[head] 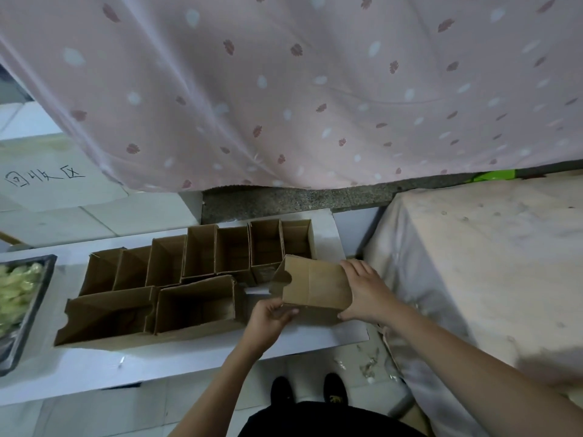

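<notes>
Head cam: cardboard box (315,283) sits btwn hands; left hand (268,320) grips near-left corner, right hand (367,291) clasps right end.

Seven back-row boxes (200,250), two front-row boxes (195,302) and one held box (315,288): ten in all. One tray (44,279). One left hand (268,316), one right hand (367,291). Two shoes (282,389).

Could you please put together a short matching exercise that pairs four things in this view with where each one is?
Things:
1. loose cardboard box
2. tray
3. pink curtain
4. black shoes

Places:
A. far left edge
B. bottom centre
C. held between left hand and right hand
D. hanging across the top

Pairs: 1-C; 2-A; 3-D; 4-B.
</notes>
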`<move>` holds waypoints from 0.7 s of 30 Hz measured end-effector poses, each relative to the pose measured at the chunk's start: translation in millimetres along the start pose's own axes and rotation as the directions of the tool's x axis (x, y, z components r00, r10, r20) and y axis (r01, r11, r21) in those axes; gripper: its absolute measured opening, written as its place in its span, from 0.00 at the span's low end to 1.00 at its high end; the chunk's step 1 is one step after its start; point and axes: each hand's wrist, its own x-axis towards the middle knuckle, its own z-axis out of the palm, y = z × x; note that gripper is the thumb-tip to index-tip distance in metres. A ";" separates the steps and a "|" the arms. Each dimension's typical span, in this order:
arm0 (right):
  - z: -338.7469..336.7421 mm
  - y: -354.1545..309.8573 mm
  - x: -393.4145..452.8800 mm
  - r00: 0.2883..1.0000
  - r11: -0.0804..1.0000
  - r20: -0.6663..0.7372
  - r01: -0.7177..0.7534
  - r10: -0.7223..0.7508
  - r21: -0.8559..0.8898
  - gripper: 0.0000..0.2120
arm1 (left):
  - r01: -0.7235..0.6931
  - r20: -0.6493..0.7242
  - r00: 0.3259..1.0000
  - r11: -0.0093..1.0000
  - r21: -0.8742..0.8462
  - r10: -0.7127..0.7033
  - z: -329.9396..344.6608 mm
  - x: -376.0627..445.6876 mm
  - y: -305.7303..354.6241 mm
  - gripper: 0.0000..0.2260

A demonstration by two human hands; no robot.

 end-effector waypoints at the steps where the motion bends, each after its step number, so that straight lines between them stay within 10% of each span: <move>1: 0.5 -1.9 0.4 1.000 1.000 -0.011 0.012 -0.012 -0.017 0.61 | 0.021 -0.007 1.000 1.000 0.019 -0.020 -2.1 -0.1 -2.7 0.09; 13: 22.5 -38.4 6.2 1.000 0.997 -0.019 -0.009 0.008 -0.073 0.57 | 0.156 -0.124 0.984 0.963 0.218 -0.131 -21.4 5.6 -19.7 0.17; 21: 29.5 -42.5 9.3 0.999 0.990 -0.038 -0.007 0.002 -0.142 0.56 | -0.119 -0.267 0.923 0.865 0.487 0.277 -3.1 12.9 2.2 0.17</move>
